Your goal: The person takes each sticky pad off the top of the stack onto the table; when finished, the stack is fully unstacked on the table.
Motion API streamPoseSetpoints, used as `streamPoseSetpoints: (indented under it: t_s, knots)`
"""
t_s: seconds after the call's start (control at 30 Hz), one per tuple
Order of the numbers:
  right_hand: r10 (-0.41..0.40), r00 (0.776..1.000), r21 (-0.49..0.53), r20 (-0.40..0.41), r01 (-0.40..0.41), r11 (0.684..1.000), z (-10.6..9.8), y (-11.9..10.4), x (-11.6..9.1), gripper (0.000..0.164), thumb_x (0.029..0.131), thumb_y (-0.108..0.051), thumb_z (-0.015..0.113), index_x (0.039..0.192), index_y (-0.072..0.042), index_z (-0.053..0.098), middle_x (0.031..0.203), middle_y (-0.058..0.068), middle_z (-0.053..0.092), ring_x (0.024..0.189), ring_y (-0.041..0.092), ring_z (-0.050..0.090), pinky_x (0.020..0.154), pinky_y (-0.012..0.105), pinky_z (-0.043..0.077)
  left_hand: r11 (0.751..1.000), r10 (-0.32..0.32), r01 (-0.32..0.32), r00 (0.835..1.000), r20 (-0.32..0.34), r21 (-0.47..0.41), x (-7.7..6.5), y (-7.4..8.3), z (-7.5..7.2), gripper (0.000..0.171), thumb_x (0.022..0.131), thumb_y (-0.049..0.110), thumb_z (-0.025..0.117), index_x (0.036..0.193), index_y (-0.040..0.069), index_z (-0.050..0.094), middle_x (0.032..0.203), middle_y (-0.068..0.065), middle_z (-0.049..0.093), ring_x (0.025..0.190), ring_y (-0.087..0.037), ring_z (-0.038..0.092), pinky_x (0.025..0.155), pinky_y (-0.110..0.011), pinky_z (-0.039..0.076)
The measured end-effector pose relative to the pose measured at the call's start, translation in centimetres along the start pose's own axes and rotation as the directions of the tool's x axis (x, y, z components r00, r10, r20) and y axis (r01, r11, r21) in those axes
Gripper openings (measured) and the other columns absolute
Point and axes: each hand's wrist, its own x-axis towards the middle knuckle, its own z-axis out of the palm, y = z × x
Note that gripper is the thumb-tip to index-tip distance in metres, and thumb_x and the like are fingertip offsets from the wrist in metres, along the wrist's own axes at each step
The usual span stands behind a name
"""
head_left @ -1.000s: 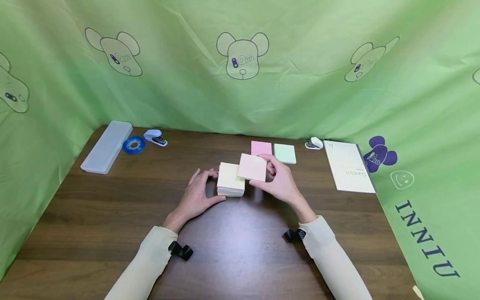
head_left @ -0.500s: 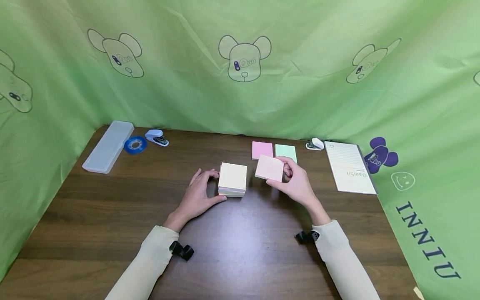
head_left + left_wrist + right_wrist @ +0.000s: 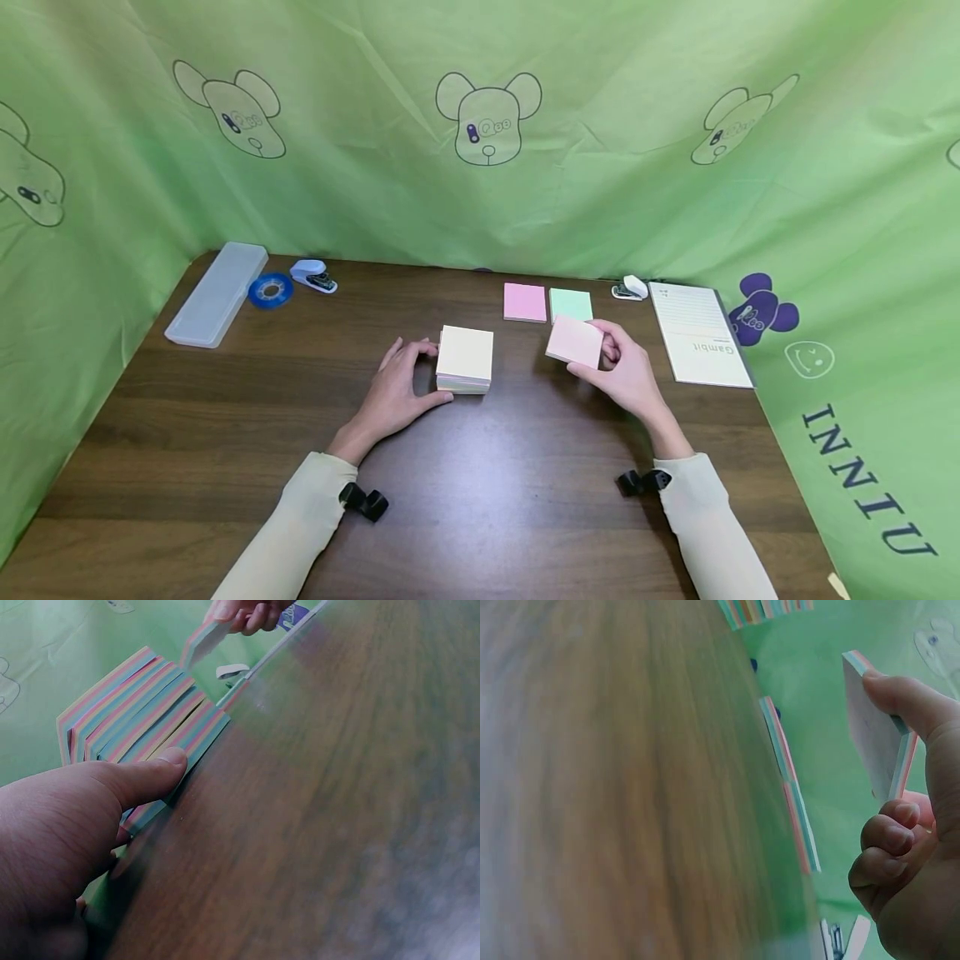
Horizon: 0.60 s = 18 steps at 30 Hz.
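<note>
A stack of sticky note pads [image 3: 465, 360], cream on top with striped coloured edges, stands mid-table. My left hand [image 3: 396, 385] holds it from the left side, the thumb [image 3: 169, 766] on its near face and the fingers partly hidden behind. To the right, my right hand [image 3: 626, 367] pinches a pale pink sticky note pad [image 3: 574, 342] between thumb and fingers. In the right wrist view this held pad [image 3: 874, 727] is raised off the table, its grey-white underside showing. Behind it on the table lie a pink pad [image 3: 524, 302] and a mint green pad [image 3: 570, 303], side by side.
At the back right are a white stapler [image 3: 630, 288] and a notepad [image 3: 699, 335]. A translucent case [image 3: 216, 293], a roll of blue tape [image 3: 270, 291] and a light blue stapler [image 3: 313, 275] lie at the back left. A green curtain [image 3: 480, 217] hangs behind the table.
My right hand has carried the pale pink pad away from the stack, to the right and slightly nearer me. My left hand and the stack have stayed put.
</note>
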Motion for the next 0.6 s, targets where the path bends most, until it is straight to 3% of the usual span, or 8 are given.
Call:
streamPoseSetpoints:
  t_s: [0.37, 0.6]
  knots:
    - [0.037, 0.999, -0.059, -0.024, -0.038, 0.998, -2.3, 2.4, -0.6, 0.069, 0.084, -0.014, 0.098, 0.144, -0.005, 0.064, 0.095, 0.005, 0.052, 0.083, 0.01, 0.044, 0.068, 0.016, 0.037, 1.0, -0.001, 0.001, 1.0, -0.002, 0.006, 0.0, 0.0, 0.0, 0.072, 0.083, 0.026, 0.101, 0.135, 0.001, 0.058, 0.152, -0.021, 0.064, 0.151, -0.035, 0.055, 0.141, -0.051, 0.013]
    - [0.076, 0.997, -0.086, -0.032, -0.078, 0.993, -3.2, 3.6, -1.0, 0.071, 0.086, -0.014, 0.097, 0.146, -0.001, 0.061, 0.117, 0.016, 0.074, 0.095, -0.001, 0.059, 0.083, 0.005, 0.046, 1.0, -0.002, 0.002, 1.0, -0.001, 0.006, -0.1, 0.0, -0.2, 0.073, 0.083, 0.026, 0.101, 0.135, 0.0, 0.058, 0.153, -0.022, 0.064, 0.151, -0.036, 0.055, 0.141, -0.052, 0.013]
